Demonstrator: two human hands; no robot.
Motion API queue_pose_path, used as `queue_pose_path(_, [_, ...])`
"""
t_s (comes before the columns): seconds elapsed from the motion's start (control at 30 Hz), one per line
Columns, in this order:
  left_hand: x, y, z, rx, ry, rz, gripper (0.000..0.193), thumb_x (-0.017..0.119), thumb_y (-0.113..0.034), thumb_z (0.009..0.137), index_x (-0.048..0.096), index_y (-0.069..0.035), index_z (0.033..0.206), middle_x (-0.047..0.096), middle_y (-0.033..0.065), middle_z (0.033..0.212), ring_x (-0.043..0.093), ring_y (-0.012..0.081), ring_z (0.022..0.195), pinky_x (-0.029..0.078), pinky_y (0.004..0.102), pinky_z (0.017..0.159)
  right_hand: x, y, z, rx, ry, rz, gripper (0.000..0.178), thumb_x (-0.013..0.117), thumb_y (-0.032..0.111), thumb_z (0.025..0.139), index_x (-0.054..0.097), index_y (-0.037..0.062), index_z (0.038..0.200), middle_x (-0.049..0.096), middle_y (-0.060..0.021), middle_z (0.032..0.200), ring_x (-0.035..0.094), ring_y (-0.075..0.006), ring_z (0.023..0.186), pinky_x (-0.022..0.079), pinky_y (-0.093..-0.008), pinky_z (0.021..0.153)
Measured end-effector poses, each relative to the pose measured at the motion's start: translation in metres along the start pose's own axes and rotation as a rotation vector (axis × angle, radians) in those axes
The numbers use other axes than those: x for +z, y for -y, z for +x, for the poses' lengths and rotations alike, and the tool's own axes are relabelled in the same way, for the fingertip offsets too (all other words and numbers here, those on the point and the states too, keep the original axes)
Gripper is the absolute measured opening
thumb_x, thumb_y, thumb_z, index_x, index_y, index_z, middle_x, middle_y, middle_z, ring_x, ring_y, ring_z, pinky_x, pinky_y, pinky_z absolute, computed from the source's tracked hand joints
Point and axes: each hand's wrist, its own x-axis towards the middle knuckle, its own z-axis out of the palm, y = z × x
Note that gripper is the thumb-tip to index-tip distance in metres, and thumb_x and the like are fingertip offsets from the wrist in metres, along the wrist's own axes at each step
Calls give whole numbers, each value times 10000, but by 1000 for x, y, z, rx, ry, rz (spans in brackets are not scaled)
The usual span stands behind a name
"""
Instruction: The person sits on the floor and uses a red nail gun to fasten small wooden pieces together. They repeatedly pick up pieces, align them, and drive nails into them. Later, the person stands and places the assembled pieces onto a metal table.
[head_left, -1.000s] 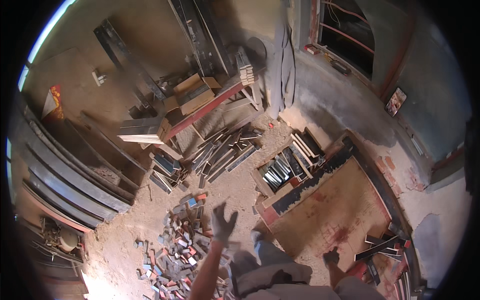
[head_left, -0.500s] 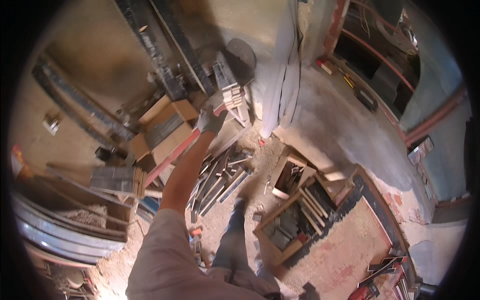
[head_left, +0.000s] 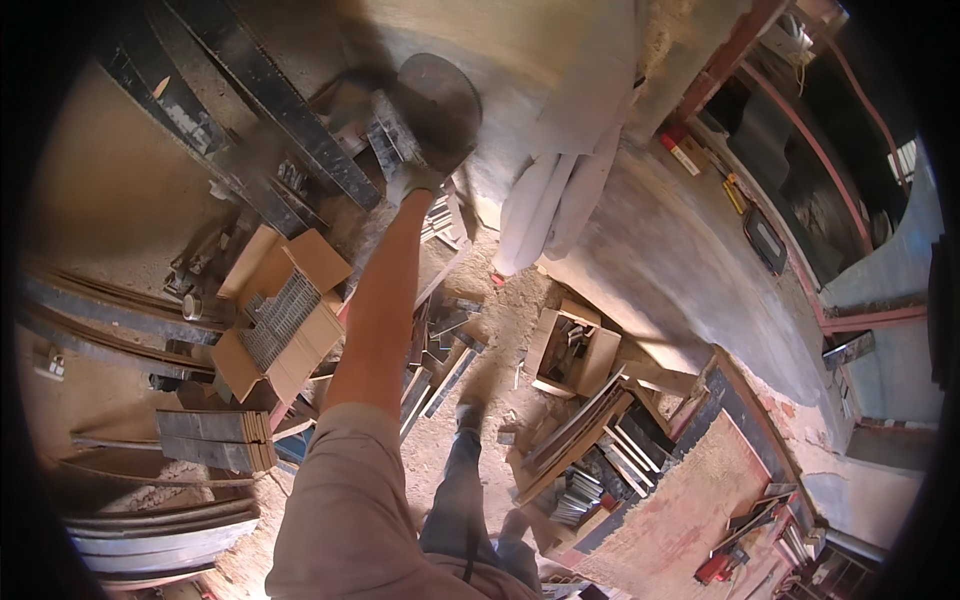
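My left arm stretches far forward, and my left hand (head_left: 412, 182), in a pale glove, lies over the near end of a stack of dark grey strips (head_left: 394, 130). Its fingers are hidden and blurred, so whether they are closed on the strips does not show. Just beyond the glove, at its right, pale ends of stacked strips (head_left: 440, 220) show. A dark round disc (head_left: 440, 105) leans on the wall behind the stack. My right hand is out of view.
An open cardboard box (head_left: 318, 345) filled with grey strips stands left of my arm. To the right are a smaller carton (head_left: 598, 355) and a wooden crate of slats (head_left: 540, 490). Long dark beams (head_left: 275, 100) lean at the back left. Loose slats (head_left: 450, 385) litter the floor near my feet.
My left hand has moved farther forward, from beside a reddish piece onto the dark strip stack. The view has shifted, so the cardboard box and carton show more fully.
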Motion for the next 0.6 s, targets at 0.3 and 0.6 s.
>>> queue_pose_path(0.3, [33, 57, 64, 250, -346, -97, 1249, 750, -808, 755, 372, -51, 1674, 496, 228, 1659, 564, 416, 1461, 481, 515, 1183, 28, -23, 38, -50, 36, 31, 344, 619, 185, 1063, 738, 87, 1370, 794, -93, 1104, 735, -213, 865, 595, -370, 783])
queue_pose_path(0.6, [0, 82, 123, 396, 38, -88, 626, 756, -529, 900, 694, -60, 1310, 724, 183, 1228, 696, 388, 1155, 558, 492, 967, 55, -4, 13, 79, 9, 93, 307, 604, 261, 1096, 786, 70, 1252, 780, -72, 958, 712, -170, 787, 577, -340, 734])
